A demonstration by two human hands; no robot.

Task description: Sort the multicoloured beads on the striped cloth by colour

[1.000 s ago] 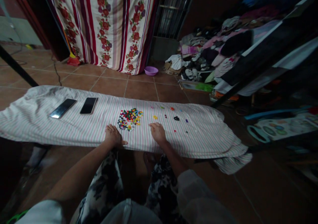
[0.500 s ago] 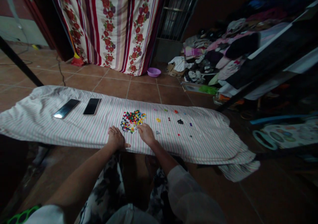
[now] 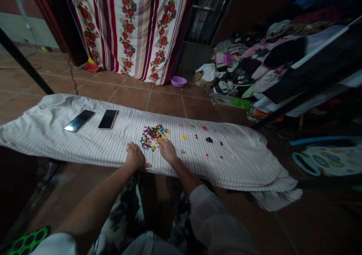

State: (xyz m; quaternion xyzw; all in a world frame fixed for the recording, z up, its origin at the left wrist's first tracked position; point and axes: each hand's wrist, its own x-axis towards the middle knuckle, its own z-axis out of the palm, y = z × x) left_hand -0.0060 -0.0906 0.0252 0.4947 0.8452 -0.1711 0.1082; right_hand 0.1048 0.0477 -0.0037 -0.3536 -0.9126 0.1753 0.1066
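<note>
A loose heap of small multicoloured beads (image 3: 152, 131) lies on a striped cloth (image 3: 113, 149). My right hand (image 3: 167, 150) is at the near right edge of this heap, thumb and forefinger brought together among the beads. Whatever is between those fingertips is too small to make out. Just left of the heap, my left hand (image 3: 135, 157) rests flat on the cloth near its front edge, thumb stretched out and nothing held. Sorted by colour to the right are small groups, among them black beads (image 3: 209, 139), yellow beads (image 3: 183, 137) and orange-red beads (image 3: 204, 128).
Two phones, a dark one (image 3: 80, 120) and another (image 3: 108, 119), lie on the cloth's left part. Beyond it, a purple basin (image 3: 178, 82) stands on the tiled floor before a flowered curtain (image 3: 144, 32). Clothes (image 3: 240, 64) are heaped at the back right.
The view has shifted slightly. My right fingertips have moved a little farther into the bead heap. My left hand stays on the cloth.
</note>
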